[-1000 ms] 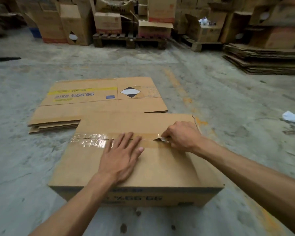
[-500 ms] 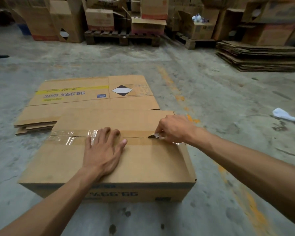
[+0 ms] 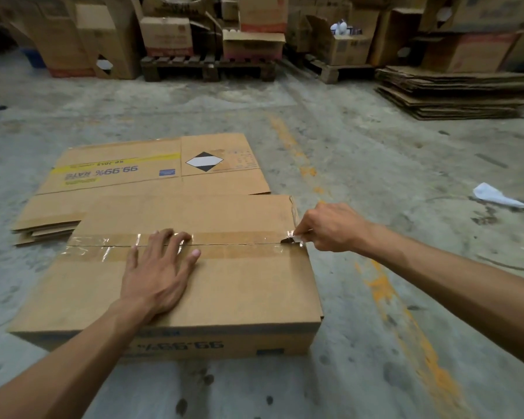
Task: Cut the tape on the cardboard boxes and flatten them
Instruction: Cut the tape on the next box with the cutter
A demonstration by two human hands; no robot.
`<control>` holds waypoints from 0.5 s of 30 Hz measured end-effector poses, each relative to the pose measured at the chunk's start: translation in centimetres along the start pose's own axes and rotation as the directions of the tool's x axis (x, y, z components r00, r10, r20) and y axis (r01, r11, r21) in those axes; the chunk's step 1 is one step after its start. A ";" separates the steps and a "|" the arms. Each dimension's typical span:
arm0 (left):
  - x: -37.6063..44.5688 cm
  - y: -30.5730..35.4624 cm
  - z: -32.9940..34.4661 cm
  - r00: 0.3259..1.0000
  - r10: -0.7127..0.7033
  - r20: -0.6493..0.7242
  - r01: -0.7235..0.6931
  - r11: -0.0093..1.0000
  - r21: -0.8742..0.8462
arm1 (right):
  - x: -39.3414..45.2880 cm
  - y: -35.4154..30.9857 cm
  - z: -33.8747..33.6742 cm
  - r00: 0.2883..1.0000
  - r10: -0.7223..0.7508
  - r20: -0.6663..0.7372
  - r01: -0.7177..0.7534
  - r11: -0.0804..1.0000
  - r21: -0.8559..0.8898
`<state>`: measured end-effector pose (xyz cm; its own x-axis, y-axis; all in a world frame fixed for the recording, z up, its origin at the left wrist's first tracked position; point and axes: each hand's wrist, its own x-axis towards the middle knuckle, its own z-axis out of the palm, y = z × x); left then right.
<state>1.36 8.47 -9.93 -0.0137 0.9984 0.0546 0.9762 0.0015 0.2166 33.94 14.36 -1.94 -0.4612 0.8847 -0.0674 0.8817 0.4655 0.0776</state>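
Item: brown rectangular cardboard box (image 3: 224, 285), on grey concrete floor (image 3: 375, 146), centre frame. Clear glossy tape strip (image 3: 233, 244) runs 9-to-3 o'clock across its top seam. Left hand (image 3: 159, 273): open, palm flat on the lid, fingertips over the tape. Right hand (image 3: 330, 226): at the box's 3 o'clock edge, closed around a small silver-bladed cutter (image 3: 291, 239) touching the tape's end. Flattened printed cardboard sheets (image 3: 152, 173): at 12 o'clock, just beyond the box.
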 end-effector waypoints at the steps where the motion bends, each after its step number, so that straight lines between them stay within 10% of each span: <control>1: -0.1 0.1 -0.1 1.000 -0.005 0.006 0.005 1.000 -0.003 | -0.2 0.2 0.0 1.000 0.001 0.005 -0.001 1.000 0.006; 15: 3.7 5.8 -4.0 0.946 -0.101 0.307 0.045 0.981 0.186 | -1.9 1.8 1.4 0.994 0.093 -0.061 -0.082 0.983 0.161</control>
<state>6.14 11.91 -4.61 -0.0453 0.9620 -0.2692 0.9978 0.0564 0.0335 36.51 13.51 -3.10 -0.3822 0.9241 0.0011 0.9212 0.3811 -0.0787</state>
